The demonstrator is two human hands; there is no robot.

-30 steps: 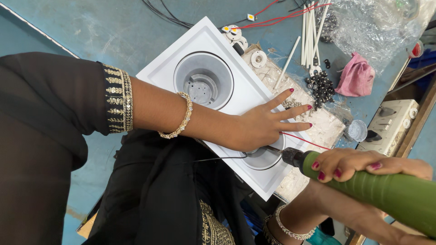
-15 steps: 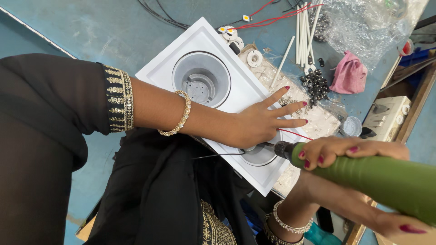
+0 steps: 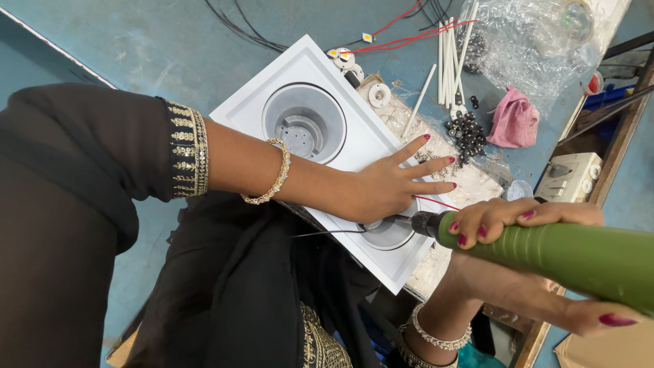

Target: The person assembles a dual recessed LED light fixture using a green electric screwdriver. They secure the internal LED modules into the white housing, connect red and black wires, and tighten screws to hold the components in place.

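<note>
Left hand, fingers spread, presses the white housing flat on the table; right hand grips a green driver, tip in the near recess. Fastening there seems underway; keeping the tip steady matters next.

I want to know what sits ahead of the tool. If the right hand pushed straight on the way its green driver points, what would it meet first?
Probably the lower round socket of the white twin fixture: the right hand aims the green driver tip into it, beside the left hand lying flat there.

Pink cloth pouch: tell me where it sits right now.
In the head view, the pink cloth pouch lies at upper right on the blue table, between the pile of small black parts and the crumpled clear plastic bag.
</note>
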